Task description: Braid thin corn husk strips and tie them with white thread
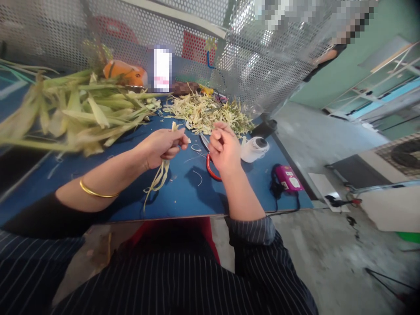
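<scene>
My left hand is closed round a small bundle of pale corn husk strips; their folded top sticks up above the fist and the loose ends hang below it. To the right my right hand is raised with its fingers curled together, apart from the bundle; whatever they may pinch is too small to make out. Beneath the right hand lie scissors with red handles, partly hidden by it. A white cone of thread stands just right of that hand. Bits of thread are scattered on the blue tabletop.
A big heap of long corn husks covers the table's left side. Behind my hands lies a pile of shredded husk trimmings. A purple box with a cord sits near the right edge. Perforated metal mesh rises behind.
</scene>
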Demonstrator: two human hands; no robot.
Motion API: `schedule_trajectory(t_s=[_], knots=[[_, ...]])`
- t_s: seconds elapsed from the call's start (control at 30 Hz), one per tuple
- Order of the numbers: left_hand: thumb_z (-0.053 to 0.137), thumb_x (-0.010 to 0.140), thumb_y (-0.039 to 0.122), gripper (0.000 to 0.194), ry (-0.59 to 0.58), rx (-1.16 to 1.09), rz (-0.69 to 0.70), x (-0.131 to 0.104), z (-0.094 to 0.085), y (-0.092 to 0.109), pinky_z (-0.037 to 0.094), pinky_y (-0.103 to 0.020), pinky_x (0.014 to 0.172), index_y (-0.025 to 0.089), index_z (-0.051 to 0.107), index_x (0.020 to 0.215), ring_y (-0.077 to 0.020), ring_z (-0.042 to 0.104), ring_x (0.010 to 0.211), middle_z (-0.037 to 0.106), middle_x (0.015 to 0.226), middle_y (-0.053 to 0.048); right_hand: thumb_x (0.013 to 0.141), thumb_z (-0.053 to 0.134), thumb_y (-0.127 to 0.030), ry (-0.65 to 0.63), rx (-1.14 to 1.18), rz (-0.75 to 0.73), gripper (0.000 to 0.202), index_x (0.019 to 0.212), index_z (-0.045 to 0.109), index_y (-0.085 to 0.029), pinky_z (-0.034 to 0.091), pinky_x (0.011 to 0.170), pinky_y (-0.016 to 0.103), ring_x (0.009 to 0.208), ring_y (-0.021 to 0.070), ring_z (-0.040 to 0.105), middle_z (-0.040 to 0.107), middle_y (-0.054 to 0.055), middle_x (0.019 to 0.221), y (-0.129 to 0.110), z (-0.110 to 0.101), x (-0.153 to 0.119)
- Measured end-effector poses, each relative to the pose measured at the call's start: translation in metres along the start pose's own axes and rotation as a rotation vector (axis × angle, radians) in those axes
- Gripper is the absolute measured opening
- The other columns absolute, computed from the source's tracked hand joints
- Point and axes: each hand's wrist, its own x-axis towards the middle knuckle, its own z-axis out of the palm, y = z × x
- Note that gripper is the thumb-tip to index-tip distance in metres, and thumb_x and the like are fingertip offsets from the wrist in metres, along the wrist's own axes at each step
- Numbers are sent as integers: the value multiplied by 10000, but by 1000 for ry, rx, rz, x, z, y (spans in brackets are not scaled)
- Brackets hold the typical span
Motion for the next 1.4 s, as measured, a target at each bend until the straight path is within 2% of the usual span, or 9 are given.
schedule_trajectory(t_s=[0.17, 0.27, 0.33, 0.5, 0.77, 0.93, 1.17, 1.3, 1.4], knots=[[520, 946, 377, 458, 60, -174, 121, 3, -2, -4, 131, -166, 321, 168, 393, 558, -9, 219, 322, 460, 535, 13, 775, 418, -182, 207, -168, -220, 134, 743, 544, -215, 187, 418, 228, 411, 53, 184, 347, -66, 564, 4, 0, -2], [552, 922, 460, 495, 127, -235, 217, 3, 3, -8, 183, -174, 323, 183, 363, 559, -20, 233, 334, 460, 538, 19, 806, 495, -278, 72, -270, -104, 157, 760, 627, -207, 191, 429, 231, 413, 58, 195, 323, -76, 496, 9, 9, -10], [549, 919, 484, 509, 172, -265, 303, 1, 9, -11, 240, -181, 342, 187, 357, 553, -33, 281, 355, 475, 557, 9, 799, 598, -387, -38, -320, -35, 202, 818, 678, -202, 271, 455, 226, 454, 61, 317, 472, -53, 554, 14, 18, -15], [477, 969, 423, 495, 218, -281, 479, -6, 21, -18, 305, -189, 397, 180, 368, 552, -44, 332, 402, 496, 610, -2, 716, 738, -421, -357, -331, 59, 278, 882, 702, -201, 467, 783, 270, 801, 119, 596, 697, 5, 859, 31, 34, -27], [502, 935, 517, 502, 146, -405, 345, -2, 12, -10, 334, -197, 396, 198, 333, 586, -52, 281, 384, 388, 548, 44, 820, 611, -503, -383, -595, 115, 346, 759, 651, -164, 306, 543, 222, 540, 71, 383, 498, -56, 593, 30, 29, -27], [500, 932, 534, 521, 135, -484, 310, 5, 6, -6, 363, -211, 410, 213, 300, 573, -63, 218, 366, 275, 478, 77, 895, 483, -531, -396, -663, 40, 405, 778, 644, -178, 306, 568, 227, 581, 86, 394, 465, -46, 621, 26, 27, -25], [454, 956, 533, 514, 187, -435, 306, 2, 9, -6, 312, -210, 383, 215, 289, 587, -62, 203, 361, 259, 463, 80, 842, 593, -445, -513, -653, 63, 298, 729, 590, -168, 327, 594, 231, 596, 85, 429, 545, -38, 651, 38, 36, -32], [515, 936, 511, 512, 142, -508, 283, 7, 1, -5, 318, -215, 386, 217, 291, 582, -61, 205, 347, 260, 455, 83, 903, 500, -443, -438, -592, 126, 289, 782, 582, -193, 293, 527, 223, 518, 78, 360, 438, -59, 587, 30, 31, -29], [522, 943, 479, 497, 120, -597, 262, 10, -5, -3, 299, -218, 371, 218, 298, 584, -59, 195, 335, 261, 446, 86, 930, 469, -481, -411, -700, -14, 300, 921, 594, -208, 337, 579, 227, 588, 95, 418, 477, -41, 668, 23, 29, -30]])
